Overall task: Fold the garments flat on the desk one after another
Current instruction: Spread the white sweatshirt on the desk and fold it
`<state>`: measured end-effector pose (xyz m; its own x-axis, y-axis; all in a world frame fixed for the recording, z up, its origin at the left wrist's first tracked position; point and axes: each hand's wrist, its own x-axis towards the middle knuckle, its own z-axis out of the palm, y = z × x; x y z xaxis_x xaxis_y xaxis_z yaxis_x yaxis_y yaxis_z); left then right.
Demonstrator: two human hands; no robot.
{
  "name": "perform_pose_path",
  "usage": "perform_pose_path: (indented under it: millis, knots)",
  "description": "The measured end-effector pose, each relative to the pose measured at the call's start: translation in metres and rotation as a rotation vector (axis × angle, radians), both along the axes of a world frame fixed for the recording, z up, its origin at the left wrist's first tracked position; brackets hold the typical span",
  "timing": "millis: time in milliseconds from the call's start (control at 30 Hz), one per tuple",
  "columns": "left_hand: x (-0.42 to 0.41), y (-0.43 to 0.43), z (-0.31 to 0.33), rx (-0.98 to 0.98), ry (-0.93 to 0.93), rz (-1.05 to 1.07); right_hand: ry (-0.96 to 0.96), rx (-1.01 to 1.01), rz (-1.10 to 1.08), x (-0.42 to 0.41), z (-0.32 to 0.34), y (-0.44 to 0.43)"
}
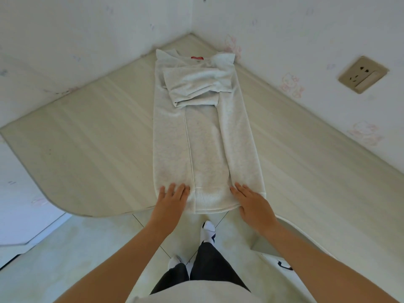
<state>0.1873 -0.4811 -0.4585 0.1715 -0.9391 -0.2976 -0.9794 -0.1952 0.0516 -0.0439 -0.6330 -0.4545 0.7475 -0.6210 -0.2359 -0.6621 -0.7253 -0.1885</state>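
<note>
Sweatshirt (203,138) lies as a long narrow strip on the counter (87,138), its sides and sleeves turned in, the hem under both grips and the collar at the far end from them. Left grip (172,199) and right grip (251,201) rest flat on the hem corners, fingers straight, holding nothing. The fold in hand looks to be hem to collar. Pinch both corners evenly, lift them together, carry them straight away from the body, keep the side edges aligned, then smooth outward.

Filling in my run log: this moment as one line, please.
sweatshirt: sides folded in | left hand: flat on hem | right hand: flat on hem
</note>
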Motion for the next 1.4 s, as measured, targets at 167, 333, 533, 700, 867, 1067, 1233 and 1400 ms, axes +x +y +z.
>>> perform_pose_path:
  millis: [167, 333, 533, 700, 867, 1067, 1233, 1400]
  knots:
    - [0.045, -0.031, 0.052, 0.171, 0.489, 0.121, 0.247, 0.177, 0.013, 0.038, 0.068, -0.035]
    - [0.085, -0.075, 0.117, 0.338, 0.531, 0.151, 0.334, 0.365, -0.015, 0.072, 0.134, -0.088]
    - [0.128, -0.139, 0.144, 0.083, 0.399, 0.211, 0.293, 0.194, -0.086, 0.114, 0.158, -0.171]
    - [0.162, -0.185, 0.113, -0.355, 0.311, 0.417, -0.007, -0.018, -0.195, 0.144, 0.133, -0.226]
    - [0.162, -0.201, 0.065, -0.554, 0.072, 0.565, -0.231, -0.223, -0.19, 0.154, 0.086, -0.243]
    - [0.133, -0.17, 0.002, -0.106, 0.109, 0.299, 0.178, 0.072, 0.028, 0.132, 0.007, -0.198]
    - [0.139, -0.159, -0.019, -0.034, 0.121, 0.267, 0.22, 0.136, 0.049, 0.125, -0.002, -0.204]
    - [0.142, -0.13, -0.011, -0.132, 0.169, 0.194, 0.163, 0.223, 0.128, 0.101, 0.008, -0.199]
